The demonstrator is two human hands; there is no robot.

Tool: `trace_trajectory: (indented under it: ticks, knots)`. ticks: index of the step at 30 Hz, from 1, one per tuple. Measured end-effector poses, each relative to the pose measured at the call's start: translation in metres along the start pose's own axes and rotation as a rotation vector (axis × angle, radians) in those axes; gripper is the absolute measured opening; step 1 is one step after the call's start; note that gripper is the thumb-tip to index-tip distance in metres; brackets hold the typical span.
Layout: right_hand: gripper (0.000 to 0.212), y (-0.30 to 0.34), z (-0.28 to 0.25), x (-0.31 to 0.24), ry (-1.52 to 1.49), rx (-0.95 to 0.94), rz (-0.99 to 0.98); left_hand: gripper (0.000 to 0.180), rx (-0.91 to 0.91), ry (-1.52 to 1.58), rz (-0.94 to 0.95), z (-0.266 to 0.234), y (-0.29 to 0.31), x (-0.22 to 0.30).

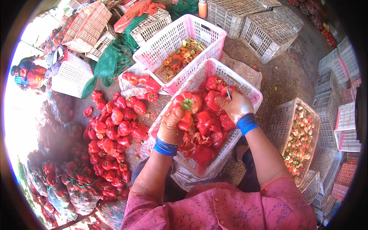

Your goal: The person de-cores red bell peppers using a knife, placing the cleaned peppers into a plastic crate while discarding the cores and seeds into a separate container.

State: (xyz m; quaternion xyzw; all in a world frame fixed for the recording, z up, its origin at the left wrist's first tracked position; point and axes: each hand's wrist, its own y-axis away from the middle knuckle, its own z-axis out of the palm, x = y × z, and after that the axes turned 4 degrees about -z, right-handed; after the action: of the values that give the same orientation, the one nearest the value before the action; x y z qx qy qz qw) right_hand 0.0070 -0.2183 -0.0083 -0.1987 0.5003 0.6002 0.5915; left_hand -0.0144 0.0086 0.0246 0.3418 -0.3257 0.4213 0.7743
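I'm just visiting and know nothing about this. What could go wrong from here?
The right hand holds a thin tool, possibly a blade; if it slipped, it might nick a finger.

The pepper in the left hand looks glossy, so it could slip and drop into the crate below.

Peppers are heaped on the floor beside the person's left leg, so one might get stepped on.
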Motion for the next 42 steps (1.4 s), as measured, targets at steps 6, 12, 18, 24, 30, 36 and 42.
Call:
trace_trajectory:
  ticks: [6, 12, 18, 24, 30, 36, 42]
  knots:
    - [0.043, 0.064, 0.033, -0.044, 0.3, -0.396, 0.312, 0.066, -0.009, -0.44, 0.066, 0.019, -0.007, -0.012]
    - [0.035, 0.058, 0.032, -0.022, 0.498, -0.345, 0.133, 0.075, -0.105, -0.555, -0.006, 0.01, -0.016, -0.021]
    - [0.031, 0.063, 0.024, -0.018, 0.423, -0.538, 0.071, 0.085, -0.352, -0.548, -0.133, 0.0, -0.014, -0.005]
    - [0.04, 0.074, 0.022, -0.031, 0.443, -0.499, 0.078, 0.074, -0.317, -0.513, -0.222, 0.008, -0.014, 0.003]
    - [0.047, 0.075, 0.009, -0.029, 0.267, -0.488, 0.315, 0.077, -0.35, -0.222, -0.35, 0.008, -0.011, -0.001]
    - [0.034, 0.08, 0.026, -0.044, 0.534, -0.519, -0.112, 0.103, -0.318, 0.101, -0.16, 0.007, -0.017, -0.019]
    - [0.029, 0.084, 0.023, -0.052, 0.368, -0.6, 0.015, 0.099, -0.32, 0.226, -0.241, 0.004, -0.013, -0.021]
